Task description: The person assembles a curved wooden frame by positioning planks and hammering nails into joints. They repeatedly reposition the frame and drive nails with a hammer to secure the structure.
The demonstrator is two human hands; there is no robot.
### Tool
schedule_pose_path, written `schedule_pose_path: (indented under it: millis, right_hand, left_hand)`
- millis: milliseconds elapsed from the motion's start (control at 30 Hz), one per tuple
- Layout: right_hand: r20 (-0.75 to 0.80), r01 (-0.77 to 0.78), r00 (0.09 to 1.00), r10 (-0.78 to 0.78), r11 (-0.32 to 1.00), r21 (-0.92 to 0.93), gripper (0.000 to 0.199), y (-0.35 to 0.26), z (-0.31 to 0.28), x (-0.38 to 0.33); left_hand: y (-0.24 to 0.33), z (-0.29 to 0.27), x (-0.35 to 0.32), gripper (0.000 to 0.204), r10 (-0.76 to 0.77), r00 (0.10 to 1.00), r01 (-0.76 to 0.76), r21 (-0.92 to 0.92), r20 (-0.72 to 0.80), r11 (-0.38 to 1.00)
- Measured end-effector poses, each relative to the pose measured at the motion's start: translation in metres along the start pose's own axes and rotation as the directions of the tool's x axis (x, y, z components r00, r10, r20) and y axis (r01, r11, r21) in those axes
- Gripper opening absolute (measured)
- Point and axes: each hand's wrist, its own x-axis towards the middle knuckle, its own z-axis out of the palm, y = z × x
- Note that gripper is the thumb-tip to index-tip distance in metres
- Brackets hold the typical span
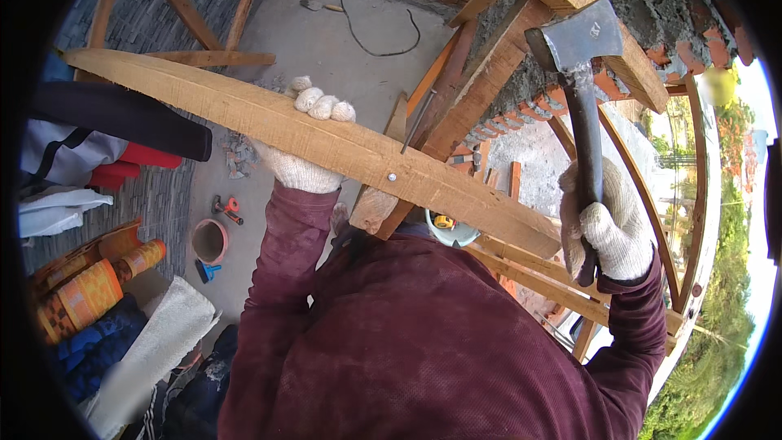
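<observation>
A long wooden beam (244, 118) slants across the view from upper left to lower right, in front of my chest. My left hand (303, 169), in a white knit glove, grips it, fingers curled over its far edge. To the right, my gloved right hand (619, 232) is wrapped around the dark handle of a hatchet (583, 106), held upright with its steel head at the top. A thin nail (410, 137) sticks up at the beam's far edge, and a round metal head (392, 177) shows on its face. A shorter timber (375, 210) crosses underneath.
Timber framing (481, 102) joins a rough brick wall (627, 85) at the upper right. On the floor at left are a pink bucket (210, 242) and a red-and-black tool (230, 209). A teal basin (464, 235) holds a yellow tape measure (443, 222). A dark cable (366, 49) lies beyond.
</observation>
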Motion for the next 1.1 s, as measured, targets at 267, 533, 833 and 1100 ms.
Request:
schedule_pose_path:
  millis: [267,533,833,1100]
  right_hand:
    - [0.27,-0.171,0.95,0.159,0.985,0.022,0.051,0.03,-0.001,0.045]
    - [0.374,-0.178,0.91,0.181,0.983,-0.044,0.056,0.02,-0.004,0.061]
    - [0.264,-0.153,0.956,0.129,0.986,0.07,0.053,0.03,-0.021,0.05]
    - [0.247,0.007,0.969,0.02,0.994,-0.109,0.038,0.038,-0.024,0.062]
  left_hand:
    - [0.007,0.006,-0.031,0.066,0.025,0.996,-0.026,-0.009,-0.081,1.0]
    - [0.013,0.024,-0.044,0.067,0.767,0.641,-0.479,0.794,0.025,0.374]
    - [-0.034,0.139,-0.016,0.039,-0.278,0.96,-0.209,0.696,0.014,-0.687]
    - [-0.044,0.129,-0.019,0.018,-0.289,0.956,-0.229,0.497,-0.046,-0.837]
